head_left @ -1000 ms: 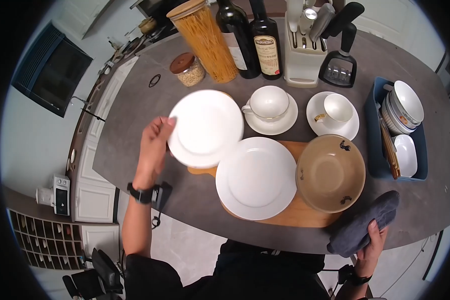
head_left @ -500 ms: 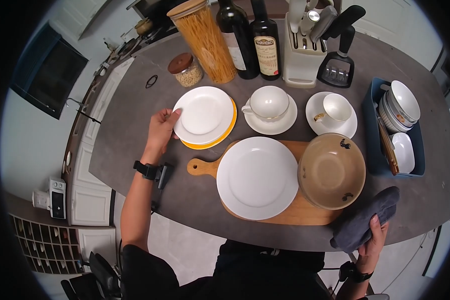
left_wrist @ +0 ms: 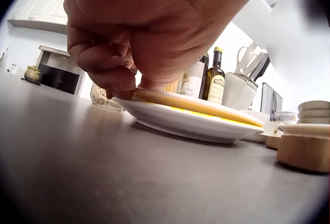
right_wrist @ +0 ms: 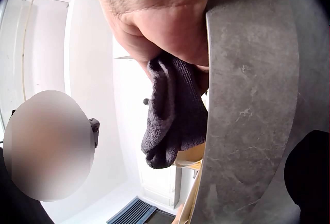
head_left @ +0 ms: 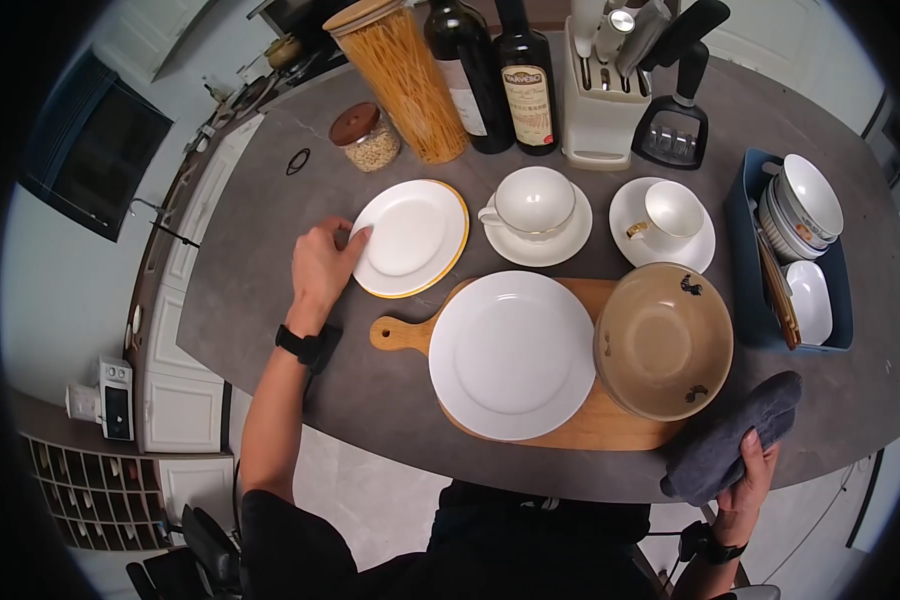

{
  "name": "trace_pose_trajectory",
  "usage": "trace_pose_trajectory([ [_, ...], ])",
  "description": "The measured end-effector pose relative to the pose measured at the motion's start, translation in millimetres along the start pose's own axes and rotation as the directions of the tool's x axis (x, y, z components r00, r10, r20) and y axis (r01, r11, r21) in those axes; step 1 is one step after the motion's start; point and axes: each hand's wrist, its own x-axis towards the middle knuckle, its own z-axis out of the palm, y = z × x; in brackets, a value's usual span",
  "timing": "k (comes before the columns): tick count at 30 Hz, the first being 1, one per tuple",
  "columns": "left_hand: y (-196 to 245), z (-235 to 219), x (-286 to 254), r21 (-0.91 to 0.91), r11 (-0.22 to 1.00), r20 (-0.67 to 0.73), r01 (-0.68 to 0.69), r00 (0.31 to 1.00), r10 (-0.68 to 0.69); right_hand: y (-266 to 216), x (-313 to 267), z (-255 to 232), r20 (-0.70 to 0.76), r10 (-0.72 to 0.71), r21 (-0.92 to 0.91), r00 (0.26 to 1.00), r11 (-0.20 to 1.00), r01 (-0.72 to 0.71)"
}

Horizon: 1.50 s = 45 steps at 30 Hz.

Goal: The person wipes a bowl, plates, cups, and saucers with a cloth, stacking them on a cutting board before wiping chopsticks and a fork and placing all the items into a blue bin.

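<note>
My left hand (head_left: 323,268) pinches the left rim of a small white plate (head_left: 407,236). That plate lies over a yellow-edged plate (head_left: 464,244), whose rim shows along the right side. From the left wrist, my curled fingers and thumb are right at the rim of the stacked plates (left_wrist: 180,126), low over the grey counter. Beside the counter's front edge, my right hand (head_left: 751,480) grips a folded dark grey towel (head_left: 732,440). In the right wrist view the towel (right_wrist: 175,110) hangs in folds below the palm.
A large white plate (head_left: 511,355) and a brown bowl (head_left: 663,340) sit on a wooden board (head_left: 400,334). Behind stand two cups on saucers, a pasta jar (head_left: 400,90), bottles and a knife block (head_left: 602,115). A blue bin (head_left: 828,338) of bowls is at right.
My left hand has carried the small white plate back from above the board onto the yellow-edged plate, now nearly covering it. The right hand stays with the towel.
</note>
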Motion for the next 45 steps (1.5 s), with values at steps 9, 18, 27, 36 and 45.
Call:
trace_pose_trajectory([
  [9,2.2,3.5,-1.1,0.115,0.991,-0.015,-0.073,0.997,0.076,-1.6,-2.1,1.3,-0.015,0.02,0.007,1.0,1.0,-0.019],
  [18,55.6,-33.8,-46.2,-0.07,0.99,0.09,-0.121,0.988,0.127,-0.2,-1.4,-4.2,0.001,0.031,0.0,1.0,1.0,-0.031],
  [27,90.3,-38.2,-111.2,-0.399,0.895,0.642,0.2,0.758,0.116,-2.6,-0.1,0.2,0.004,0.008,-0.026,1.0,1.0,-0.008],
  [36,61.5,-47.7,-113.5,-0.796,0.532,0.403,0.288,0.909,0.111,-6.6,7.6,7.5,-0.038,0.097,0.085,0.995,0.992,-0.093],
  [45,-6.8,-34.6,-17.9,-0.792,0.528,0.311,0.308,0.947,-0.086,-7.2,8.0,16.4,-0.069,0.044,0.013,0.997,0.999,-0.043],
])
